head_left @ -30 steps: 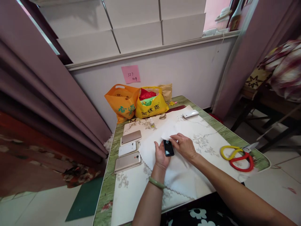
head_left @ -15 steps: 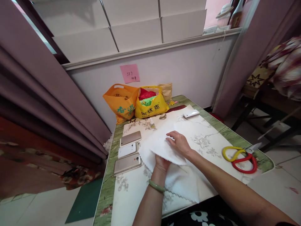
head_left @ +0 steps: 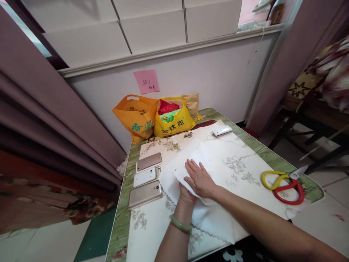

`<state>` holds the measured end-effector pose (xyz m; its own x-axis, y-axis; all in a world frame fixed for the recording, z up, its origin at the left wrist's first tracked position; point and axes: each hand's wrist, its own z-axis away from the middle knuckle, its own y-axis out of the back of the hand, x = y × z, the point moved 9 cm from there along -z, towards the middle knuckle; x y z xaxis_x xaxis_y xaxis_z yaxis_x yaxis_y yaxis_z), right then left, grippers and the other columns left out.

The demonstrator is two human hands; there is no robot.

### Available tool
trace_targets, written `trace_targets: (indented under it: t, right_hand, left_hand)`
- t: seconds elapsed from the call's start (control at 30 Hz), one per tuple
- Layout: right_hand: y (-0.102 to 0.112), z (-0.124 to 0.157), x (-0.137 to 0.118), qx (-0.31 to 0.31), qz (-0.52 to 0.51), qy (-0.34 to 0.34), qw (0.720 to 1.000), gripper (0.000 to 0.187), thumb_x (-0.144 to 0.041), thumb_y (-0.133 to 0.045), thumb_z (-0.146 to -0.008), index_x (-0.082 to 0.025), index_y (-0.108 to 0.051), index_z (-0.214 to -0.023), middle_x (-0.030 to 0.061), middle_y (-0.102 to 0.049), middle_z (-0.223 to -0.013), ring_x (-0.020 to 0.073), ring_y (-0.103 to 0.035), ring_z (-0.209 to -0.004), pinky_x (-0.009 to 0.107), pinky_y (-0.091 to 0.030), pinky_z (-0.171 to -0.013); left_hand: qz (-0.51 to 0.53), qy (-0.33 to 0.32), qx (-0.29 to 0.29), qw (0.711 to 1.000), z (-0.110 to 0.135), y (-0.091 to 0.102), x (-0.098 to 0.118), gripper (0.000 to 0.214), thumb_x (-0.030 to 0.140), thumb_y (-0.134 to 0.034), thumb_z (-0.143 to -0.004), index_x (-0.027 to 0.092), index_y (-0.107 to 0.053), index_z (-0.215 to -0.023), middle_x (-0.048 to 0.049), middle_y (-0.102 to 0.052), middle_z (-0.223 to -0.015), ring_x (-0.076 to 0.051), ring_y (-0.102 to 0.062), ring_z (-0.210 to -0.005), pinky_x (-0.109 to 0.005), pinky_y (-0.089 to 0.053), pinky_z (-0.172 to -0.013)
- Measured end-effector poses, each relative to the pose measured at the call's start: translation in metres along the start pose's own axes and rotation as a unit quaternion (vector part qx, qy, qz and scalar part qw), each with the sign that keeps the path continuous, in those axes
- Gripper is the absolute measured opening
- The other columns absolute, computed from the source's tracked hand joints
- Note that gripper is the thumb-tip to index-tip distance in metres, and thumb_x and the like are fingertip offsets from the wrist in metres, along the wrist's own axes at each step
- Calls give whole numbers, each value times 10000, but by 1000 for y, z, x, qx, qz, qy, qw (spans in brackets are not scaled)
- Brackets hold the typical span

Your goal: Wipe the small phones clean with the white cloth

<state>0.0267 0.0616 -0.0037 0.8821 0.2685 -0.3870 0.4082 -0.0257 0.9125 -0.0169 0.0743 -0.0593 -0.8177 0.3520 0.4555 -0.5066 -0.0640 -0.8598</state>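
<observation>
A white cloth [head_left: 200, 151] with zigzag-cut edges lies folded in layers on the table in front of me. My left hand [head_left: 187, 194], a green bangle at its wrist, reaches in under the top layer, and its fingers are hidden there. Flat on that top layer rests my right hand [head_left: 200, 180], fingers stretched out, palm down over the area where my left hand is tucked in. Left of the cloth lie several phones, among them a white phone [head_left: 145, 176], a gold phone [head_left: 144, 194] and a brownish phone [head_left: 149, 162].
Scissors [head_left: 285, 183] with yellow and red handles lie on the right. A white device [head_left: 222, 131] sits at the back right. An orange bag [head_left: 136, 116], a yellow bag [head_left: 174, 122] and a brown packet [head_left: 192, 103] stand along the back edge by the wall.
My right hand has come down from just above the cloth and now lies flat on it. The left hand stays under the fold. The whole view has shifted slightly.
</observation>
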Motion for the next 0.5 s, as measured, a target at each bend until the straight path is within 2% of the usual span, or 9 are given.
trace_targets:
  t: [0.13,0.23,0.3,0.4,0.5]
  right_hand:
    - [-1,-17,13,-29,-21,-38,999,724,-584,-189,-975,-126,-163,-1535,100,-127,-1594,237,-55,-1476,504,-49,-1172]
    - [-1,-31,26,-40,-28,-57,997,757,-617,-164,-961,-136,-102,-1543,86,-99,-1597,230,-35,-1478,516,-24,-1168]
    - [-1,-37,38,-42,-22,-75,996,765,-615,-149,-960,-123,-91,-1542,89,-110,-1595,233,-44,-1477,522,-13,-1167]
    - [1,-39,55,-29,7,-95,995,734,-569,-134,-976,-96,-107,-1537,97,-133,-1591,235,-71,-1475,532,3,-1166]
    - [4,-30,65,3,40,-105,994,676,-504,-124,-993,-97,-142,-1533,98,-170,-1583,235,-100,-1472,549,13,-1162]
  left_hand:
    - [46,34,-6,998,-3,-13,-7,457,413,-382,-936,241,-560,-1321,-78,-540,-1395,-248,-442,-1336,-418,-334,-1128]
    - [56,40,6,998,-3,-19,-8,529,533,-392,-924,238,-548,-1334,-92,-520,-1415,-274,-433,-1342,-438,-331,-1124]
    - [48,66,17,997,-1,-19,-11,614,631,-410,-882,237,-549,-1332,-109,-509,-1423,-313,-424,-1343,-482,-341,-1107]
    - [49,100,3,994,3,-24,-15,715,722,-391,-834,236,-543,-1335,-131,-498,-1429,-352,-410,-1346,-543,-342,-1082]
    - [58,101,-21,993,5,-29,-13,762,751,-359,-823,218,-540,-1337,-144,-502,-1422,-348,-413,-1345,-539,-335,-1085]
